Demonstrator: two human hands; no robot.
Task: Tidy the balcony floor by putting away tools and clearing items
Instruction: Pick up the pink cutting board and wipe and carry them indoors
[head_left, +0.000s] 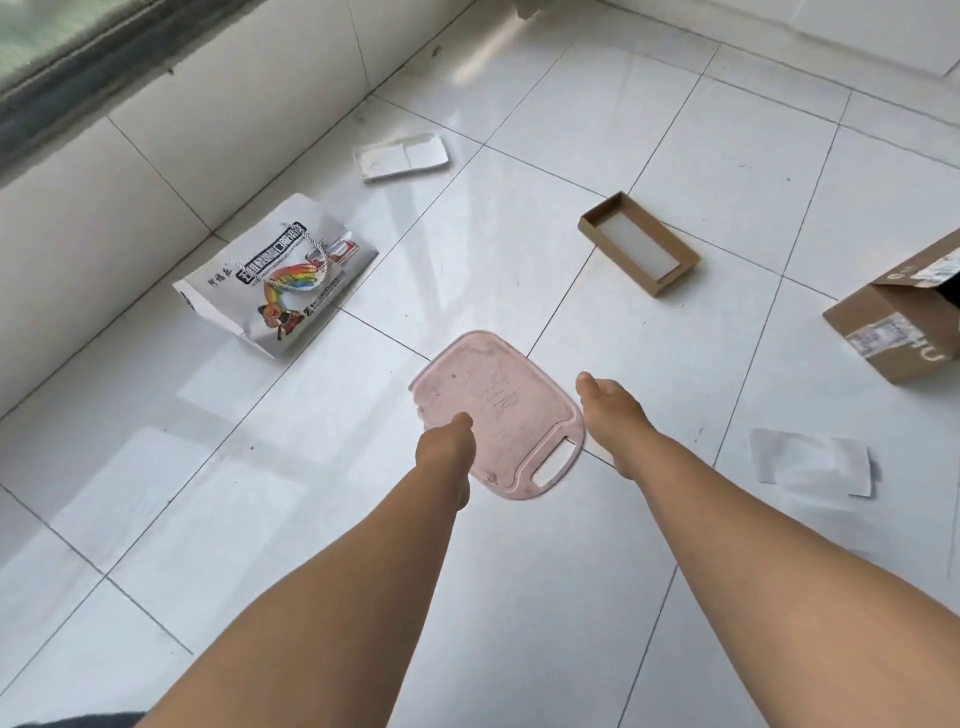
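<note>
The left hand (445, 434) reaches down with its fingers curled onto the left edge of a pink cutting board (498, 410), the thumb side lying over the board's top face; the fingers beneath are hidden, so the full grip cannot be made out. The right hand (608, 410) hangs just beside the board's right edge with its fingers turned down and out of sight; whether they are spread or curled, and whether they touch the board, I cannot tell. The board is on or just above the white tiled floor (675, 171), where two grout lines cross; which of the two I cannot tell. Its scratched face is up and its slotted handle points towards the person.

Beyond the board to the left, a white printed paper bag (280, 275) with a rainbow picture and a cord handle lies on its side near the foot of the tiled wall (208, 124). Farther along that wall sits a shallow white box lid (400, 156), its hollow side up. To the right, well apart from the board, lies an open brown cardboard tray (639, 241) with a white inside. At the right edge is a brown shipping carton (893, 322) with labels, its flaps open. Nearer the person on the right, a folded white sheet of paper (810, 460) lies flat.
</note>
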